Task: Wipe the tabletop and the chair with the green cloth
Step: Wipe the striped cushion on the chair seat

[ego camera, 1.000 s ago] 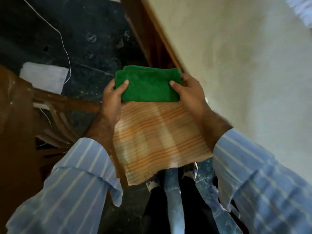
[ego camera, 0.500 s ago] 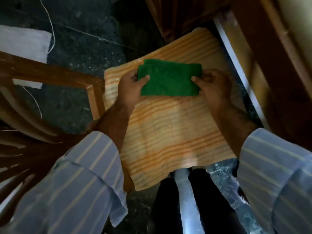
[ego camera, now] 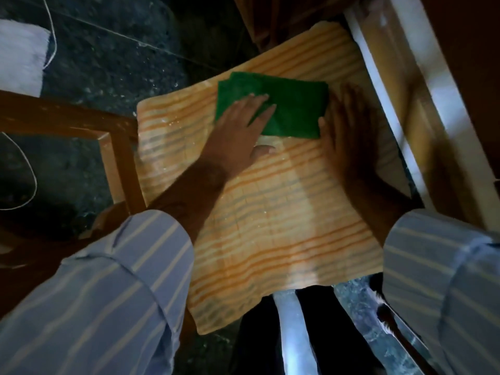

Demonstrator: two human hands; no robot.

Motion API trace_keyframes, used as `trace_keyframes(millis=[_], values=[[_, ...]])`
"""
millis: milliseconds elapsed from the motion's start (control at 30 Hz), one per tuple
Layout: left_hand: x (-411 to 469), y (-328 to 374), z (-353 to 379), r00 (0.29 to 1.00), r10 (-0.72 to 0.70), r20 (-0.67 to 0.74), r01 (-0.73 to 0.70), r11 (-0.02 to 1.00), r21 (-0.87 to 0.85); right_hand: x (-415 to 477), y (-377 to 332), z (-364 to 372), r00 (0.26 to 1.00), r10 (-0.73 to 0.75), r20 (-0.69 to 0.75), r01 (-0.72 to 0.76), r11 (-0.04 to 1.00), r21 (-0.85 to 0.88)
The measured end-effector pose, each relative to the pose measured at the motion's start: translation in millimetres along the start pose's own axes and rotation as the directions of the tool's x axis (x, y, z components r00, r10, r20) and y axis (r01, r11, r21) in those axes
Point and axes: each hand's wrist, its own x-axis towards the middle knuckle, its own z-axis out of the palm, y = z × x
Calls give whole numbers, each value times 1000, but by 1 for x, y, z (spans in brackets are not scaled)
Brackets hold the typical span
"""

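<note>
The folded green cloth [ego camera: 295, 104] lies flat on the far part of the light, orange-striped tabletop [ego camera: 270, 212]. My left hand [ego camera: 240, 131] rests palm down with its fingers spread over the cloth's left half. Just right of the cloth, my right hand [ego camera: 349, 131] lies flat on the tabletop, its thumb at the cloth's near right corner. Neither hand grips the cloth. The brown wooden chair [ego camera: 81, 123] stands to the left, its frame against the table's left edge.
A wooden frame with a pale strip [ego camera: 433, 104] runs along the table's right side. The floor [ego camera: 108, 50] is dark stone, with a white sheet [ego camera: 19, 55] and a thin white cord [ego camera: 29, 169] at the left. My legs are below the table's near edge.
Both hands held the folded cloth by its ends; they lowered it onto the tabletop, let go and flattened out. The view has tilted down over the table.
</note>
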Motion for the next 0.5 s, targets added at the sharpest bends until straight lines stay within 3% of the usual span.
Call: trace_keyframes(millis=[100, 233, 500], values=[[15, 2, -2, 997, -55, -62, 58, 997, 46, 1, 0, 8, 998, 11, -68, -11, 1000, 5], [20, 4, 2, 1000, 19, 4, -19, 984, 175, 1, 3, 15, 993, 4, -114, -4, 1000, 1], [16, 28, 10, 997, -74, 16, 72, 995, 75, 2, 4, 17, 998, 19, -55, -22, 998, -59]])
